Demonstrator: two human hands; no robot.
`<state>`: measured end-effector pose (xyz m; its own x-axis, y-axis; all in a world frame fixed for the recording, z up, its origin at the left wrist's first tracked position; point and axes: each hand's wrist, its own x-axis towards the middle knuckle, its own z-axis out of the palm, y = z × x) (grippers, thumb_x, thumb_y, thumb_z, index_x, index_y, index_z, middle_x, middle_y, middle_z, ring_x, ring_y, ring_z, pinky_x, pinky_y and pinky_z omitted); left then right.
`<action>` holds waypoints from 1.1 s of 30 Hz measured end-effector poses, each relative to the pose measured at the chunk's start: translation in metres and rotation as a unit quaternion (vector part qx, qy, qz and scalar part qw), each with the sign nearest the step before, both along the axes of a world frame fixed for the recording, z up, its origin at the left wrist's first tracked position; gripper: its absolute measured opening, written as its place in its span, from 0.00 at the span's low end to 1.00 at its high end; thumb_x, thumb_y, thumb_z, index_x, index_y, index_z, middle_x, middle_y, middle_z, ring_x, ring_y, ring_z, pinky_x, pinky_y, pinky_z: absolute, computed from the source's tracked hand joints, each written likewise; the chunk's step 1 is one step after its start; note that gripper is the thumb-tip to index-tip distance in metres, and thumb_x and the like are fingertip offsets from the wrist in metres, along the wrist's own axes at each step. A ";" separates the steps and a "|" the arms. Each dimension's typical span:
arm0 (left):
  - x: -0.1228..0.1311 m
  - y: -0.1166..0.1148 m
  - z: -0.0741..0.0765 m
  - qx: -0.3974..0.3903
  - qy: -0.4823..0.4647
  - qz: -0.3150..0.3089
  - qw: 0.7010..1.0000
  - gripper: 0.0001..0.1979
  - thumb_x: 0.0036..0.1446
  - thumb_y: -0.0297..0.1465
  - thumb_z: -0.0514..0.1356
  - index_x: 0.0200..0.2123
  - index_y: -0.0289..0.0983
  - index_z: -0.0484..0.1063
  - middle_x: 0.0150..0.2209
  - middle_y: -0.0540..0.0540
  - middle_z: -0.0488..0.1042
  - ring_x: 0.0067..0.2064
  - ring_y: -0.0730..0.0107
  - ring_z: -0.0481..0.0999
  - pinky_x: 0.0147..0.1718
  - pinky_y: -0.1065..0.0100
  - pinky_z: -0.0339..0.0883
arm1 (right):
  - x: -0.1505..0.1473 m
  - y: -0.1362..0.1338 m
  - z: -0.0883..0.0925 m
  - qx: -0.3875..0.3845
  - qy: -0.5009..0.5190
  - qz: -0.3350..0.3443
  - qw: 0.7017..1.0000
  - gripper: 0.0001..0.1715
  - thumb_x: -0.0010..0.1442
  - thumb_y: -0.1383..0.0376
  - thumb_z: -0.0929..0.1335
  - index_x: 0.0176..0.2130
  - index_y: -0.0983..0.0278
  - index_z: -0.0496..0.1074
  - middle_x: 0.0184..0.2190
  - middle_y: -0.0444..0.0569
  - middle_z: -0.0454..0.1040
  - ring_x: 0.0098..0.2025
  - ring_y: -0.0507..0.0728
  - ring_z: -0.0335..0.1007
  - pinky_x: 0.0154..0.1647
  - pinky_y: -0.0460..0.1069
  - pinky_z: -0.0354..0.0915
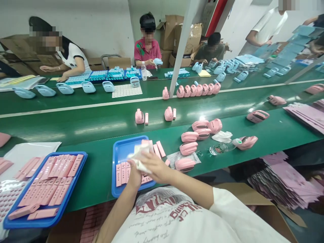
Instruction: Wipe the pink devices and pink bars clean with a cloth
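My right hand (pixel 159 167) is closed on a crumpled white cloth (pixel 138 153), its fingers pressed over it. Against the cloth's lower edge, my left hand (pixel 135 176) is closed too, thumb up; whatever it grips is hidden by the cloth and fingers. Both hands are above a blue tray (pixel 115 148) that holds several pink bar-shaped pieces (pixel 123 172) with small holes in a row. More pink bars (pixel 160 149) lie just right of the tray, and another pink piece (pixel 167 162) is near my right wrist.
A fuller blue tray (pixel 84 158) of pink bars stands at left. Pink handled housings (pixel 188 148) cluster at right, beside a white tissue (pixel 222 136) and a clear pump bottle (pixel 219 148). Beyond runs a green conveyor (pixel 108 118) carrying pink housings. People sit opposite among blue parts.
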<state>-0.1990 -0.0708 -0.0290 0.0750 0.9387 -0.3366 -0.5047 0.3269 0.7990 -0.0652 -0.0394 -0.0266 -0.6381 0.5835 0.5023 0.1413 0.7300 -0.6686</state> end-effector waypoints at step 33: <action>0.148 0.003 0.055 -0.097 -0.089 0.012 0.991 0.17 0.55 0.44 0.60 0.37 0.35 0.69 0.26 0.50 0.69 0.20 0.79 0.65 0.14 0.78 0.59 | 0.150 0.018 0.022 -0.374 0.254 -0.167 0.876 0.27 0.62 0.47 0.60 0.46 0.62 0.74 0.45 0.50 0.78 0.47 0.59 0.74 0.50 0.52 0.68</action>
